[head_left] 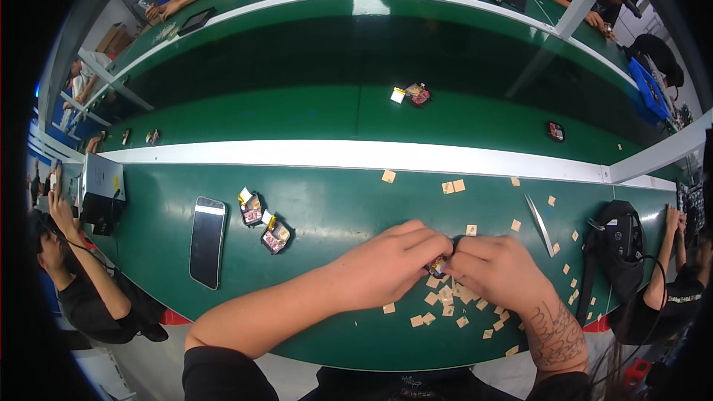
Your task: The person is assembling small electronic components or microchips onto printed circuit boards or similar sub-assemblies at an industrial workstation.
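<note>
1. Nearest cam: L forearm (pixel 275 319) & R forearm (pixel 553 338), angled in fr. lower edge, meeting R of centre.
2. Green bench (pixel 334 193), white rail (pixel 356 154) along its far side.
3. L hand (pixel 405 263): fingers bent, thumb & fingertips closed w/ little gap on small black unit (pixel 437 267). R hand (pixel 490 271): fingers curled in tight against same unit, tips hidden; can't tell if they grip unit itself or a small pc.
4. Black pouch (pixel 620 245) far R, strap alongside. Phone (pixel 207 243) far L, lying flat, apart fr. hands.
5. Tweezers (pixel 540 224) lie loose, R of hands, nobody holding them.
6. Held unit sits btwn both hands, mostly covered, just by the scatter; can't tell if it touches bench. Two similar open units (pixel 264 224) lie nr phone, w/ pale tabs.
7. Tan squares (pixel 448 297), smallest: thick scatter under/below hands, others strewn R & toward rail.
8. Step, my read: fine two-handed work on unit, poss. peeling or sticking a square. Next move prob. calls for L steady, R fingertips pressing/aligning precisely, w/o shifting unit.
</note>
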Motion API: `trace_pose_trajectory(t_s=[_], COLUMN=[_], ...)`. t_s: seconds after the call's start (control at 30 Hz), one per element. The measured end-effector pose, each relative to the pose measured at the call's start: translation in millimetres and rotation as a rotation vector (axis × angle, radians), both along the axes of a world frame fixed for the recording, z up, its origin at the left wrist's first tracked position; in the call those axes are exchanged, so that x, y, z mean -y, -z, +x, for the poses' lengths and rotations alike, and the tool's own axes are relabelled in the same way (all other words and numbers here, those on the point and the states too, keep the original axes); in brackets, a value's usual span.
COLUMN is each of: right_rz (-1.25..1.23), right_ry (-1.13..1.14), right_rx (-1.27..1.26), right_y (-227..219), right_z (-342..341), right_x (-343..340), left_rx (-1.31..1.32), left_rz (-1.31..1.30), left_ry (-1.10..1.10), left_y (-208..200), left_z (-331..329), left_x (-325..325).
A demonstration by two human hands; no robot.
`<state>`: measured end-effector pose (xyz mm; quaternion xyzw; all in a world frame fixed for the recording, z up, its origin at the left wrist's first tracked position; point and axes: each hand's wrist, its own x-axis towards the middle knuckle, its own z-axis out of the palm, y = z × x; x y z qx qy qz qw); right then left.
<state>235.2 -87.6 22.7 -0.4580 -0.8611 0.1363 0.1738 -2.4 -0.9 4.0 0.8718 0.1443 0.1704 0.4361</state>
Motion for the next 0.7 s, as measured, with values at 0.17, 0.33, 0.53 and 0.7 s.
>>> trace_pose_trajectory(t_s=[0.17,0.33,0.53,0.7], right_rz=[-0.017,-0.175,-0.157,-0.152], right_ry=[0.016,0.028,0.098,0.089], right_rx=[-0.056,-0.188,-0.166,-0.188], right_y=[2.9,0.0,-0.7,4.5], right_z=[2.7,4.9,2.6,5.4], right_x=[-0.9,-0.1,-0.2,-0.9], left_rx=[-0.015,0.027,0.005,-0.012], left_rz=[0.0,0.064,0.127,0.149], left_ry=[0.002,-0.045,-0.073,-0.08], left_y=[-1.7,4.6,0.7,0.1], left_z=[0.2,-0.4,-0.7,-0.4], left_x=[0.2,0.2,-1.4,-1.4])
